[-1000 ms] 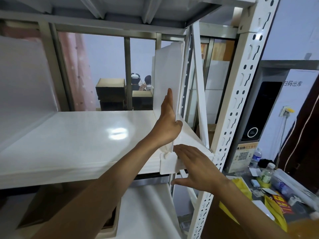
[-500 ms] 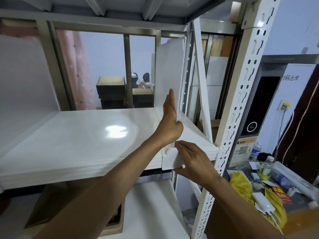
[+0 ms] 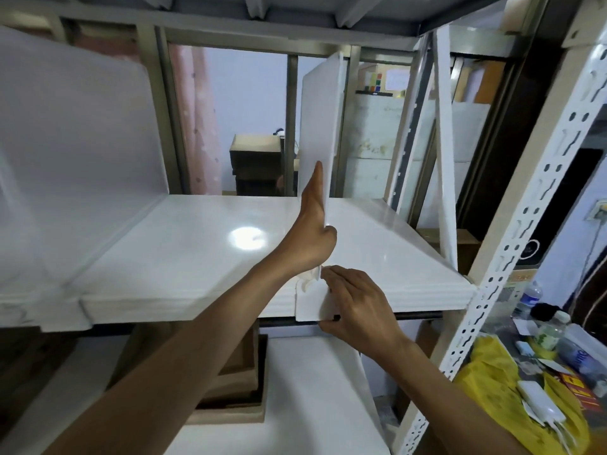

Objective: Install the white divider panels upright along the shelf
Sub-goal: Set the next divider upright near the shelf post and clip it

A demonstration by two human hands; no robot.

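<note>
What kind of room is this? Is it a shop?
Probably a storeroom or warehouse: a slotted metal rack, cardboard boxes stacked behind it, and a divider panel upright on the white shelf.

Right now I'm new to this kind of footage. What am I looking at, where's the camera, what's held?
No machine here: a person's two bare hands, filmed by one wide-angle camera worn on the head, looking forward and down. That is the only view. In front is a white shelf in a metal rack. The left hand steadies an upright white panel, fingers flat on its left face, thumb round its front edge. The right hand grips the panel's clip at the shelf's front lip, thumb underneath. A second panel already stands further left. Off to the right, lower down, lie a yellow bag and bottles.
</note>
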